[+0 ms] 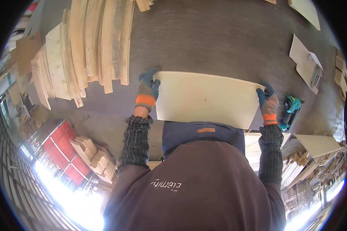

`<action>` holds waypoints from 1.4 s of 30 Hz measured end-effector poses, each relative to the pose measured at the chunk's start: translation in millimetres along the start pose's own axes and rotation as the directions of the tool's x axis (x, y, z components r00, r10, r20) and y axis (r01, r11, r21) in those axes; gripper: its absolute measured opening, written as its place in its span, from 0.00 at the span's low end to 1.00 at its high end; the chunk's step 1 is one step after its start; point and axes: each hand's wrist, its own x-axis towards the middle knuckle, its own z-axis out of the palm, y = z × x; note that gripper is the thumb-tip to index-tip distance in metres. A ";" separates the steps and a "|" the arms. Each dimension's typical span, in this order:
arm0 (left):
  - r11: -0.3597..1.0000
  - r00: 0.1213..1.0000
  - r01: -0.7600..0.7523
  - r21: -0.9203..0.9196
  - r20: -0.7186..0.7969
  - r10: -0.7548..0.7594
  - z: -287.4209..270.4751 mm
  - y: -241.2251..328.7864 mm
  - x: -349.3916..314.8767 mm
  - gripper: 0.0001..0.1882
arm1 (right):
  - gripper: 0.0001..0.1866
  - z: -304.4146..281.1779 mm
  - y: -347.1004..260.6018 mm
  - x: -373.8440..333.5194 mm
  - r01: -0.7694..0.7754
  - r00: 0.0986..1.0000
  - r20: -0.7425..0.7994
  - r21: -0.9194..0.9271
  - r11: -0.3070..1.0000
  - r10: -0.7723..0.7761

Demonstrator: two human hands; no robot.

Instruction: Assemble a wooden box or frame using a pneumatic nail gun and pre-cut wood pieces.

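A pale rectangular wooden panel (208,98) lies in front of my body at the near edge of the dark worktable (204,42). My left hand (147,89), in a grey, blue and orange work glove, grips its left end near the far corner. At the right end, my right hand (268,102) in a matching glove holds the far corner, fingers curled over the edge. A small dark spot shows near the panel's middle. Just right of my right hand lies a teal and black power tool (291,111).
Long wooden strips (98,42) lie side by side at the left of the table, with thin boards (58,61) beyond them. Several board offcuts (305,61) sit at the far right. Stacked wood blocks (92,154) and a red panel (65,150) stand at lower left.
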 end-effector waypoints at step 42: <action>0.837 0.881 -0.024 -0.547 -0.408 -0.241 -8.3 -26.7 4.8 0.27 | 0.31 -14.4 -81.7 64.4 0.046 0.998 0.030 0.386 0.922 -0.063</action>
